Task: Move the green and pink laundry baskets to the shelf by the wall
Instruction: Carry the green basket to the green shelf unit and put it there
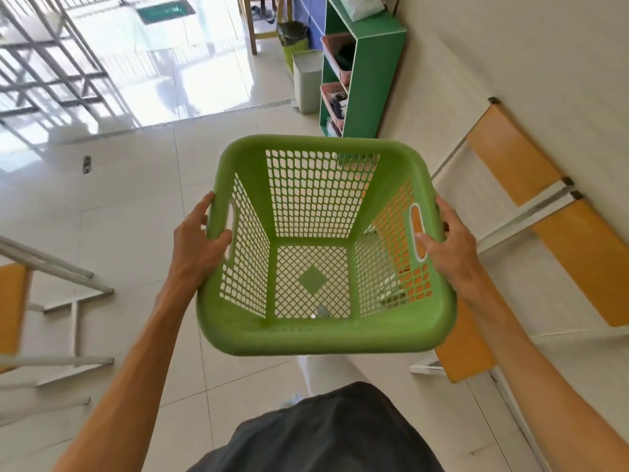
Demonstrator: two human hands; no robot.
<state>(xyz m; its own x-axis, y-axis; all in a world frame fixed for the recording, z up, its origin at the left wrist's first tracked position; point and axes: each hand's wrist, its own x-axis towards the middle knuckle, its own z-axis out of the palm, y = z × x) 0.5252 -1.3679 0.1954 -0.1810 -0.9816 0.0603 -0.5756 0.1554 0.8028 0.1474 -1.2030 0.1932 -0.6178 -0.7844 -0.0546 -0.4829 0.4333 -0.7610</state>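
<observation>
Empty green perforated plastic laundry basket (323, 247) held level in mid-air, left hand (200, 238) and right hand (449, 240) fingers clenched on opposite rims; recommend keeping it level toward the green shelf (371, 80) ahead by the wall.

Both bare forearms reach forward, elbows slightly bent. The left hand (199, 238) curls around the left rim of the green laundry basket (323, 247), thumb hooked inside. The right hand (447, 238) clasps the opposite rim, thumb over the inner edge, fingers wrapped outside.
</observation>
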